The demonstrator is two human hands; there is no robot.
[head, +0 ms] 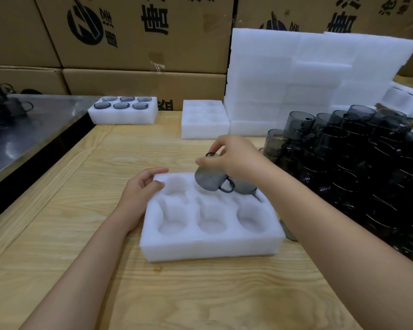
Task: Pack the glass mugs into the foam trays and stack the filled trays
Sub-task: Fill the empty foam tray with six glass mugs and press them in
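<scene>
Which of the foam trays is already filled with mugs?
The far-left tray, beside the steel counter: mugs fill all six pockets. The near tray and the back-centre tray show empty pockets.

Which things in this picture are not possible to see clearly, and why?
1. Head view: the second mug under the right hand, mostly hidden by that hand and the front mug.
2. Head view: the mug pile, cut by the right edge; uncountable.
3. Head view: dark things at far left, blurred and cut off.
</scene>
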